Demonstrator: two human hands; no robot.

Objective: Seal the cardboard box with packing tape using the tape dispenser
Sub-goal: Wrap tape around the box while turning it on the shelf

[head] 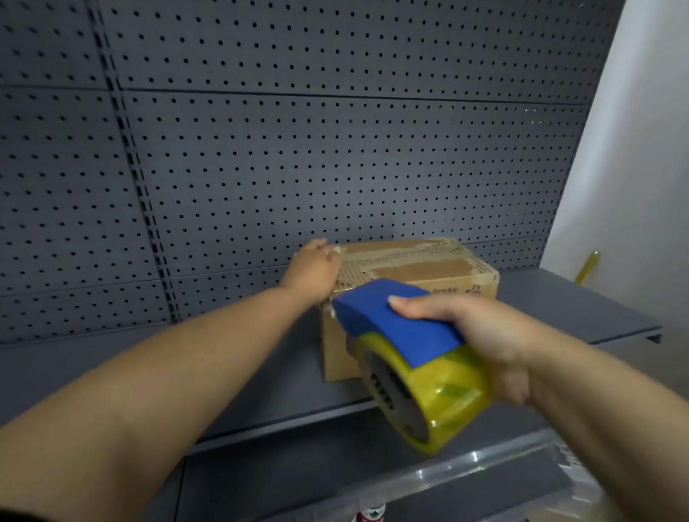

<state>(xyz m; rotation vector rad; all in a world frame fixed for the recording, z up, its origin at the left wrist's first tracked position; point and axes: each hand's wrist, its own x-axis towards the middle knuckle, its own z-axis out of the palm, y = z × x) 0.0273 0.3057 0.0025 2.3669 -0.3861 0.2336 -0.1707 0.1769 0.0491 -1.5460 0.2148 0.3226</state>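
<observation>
A brown cardboard box [422, 267] sits on a grey shelf [572, 300], its top flaps closed and showing torn patches. My left hand [314, 269] rests flat on the box's left top edge. My right hand [486, 340] grips a blue tape dispenser [391, 319] loaded with a yellowish roll of packing tape [443, 397]. The dispenser's front end sits at the box's near left top corner. The box's near face is partly hidden behind the dispenser.
A grey pegboard wall [300, 158] rises behind the shelf. A clear plastic bin [483, 475] sits below the shelf at lower right, with red-labelled bottles [361, 521] beneath. A yellow stick [588, 265] leans by the white wall on the right.
</observation>
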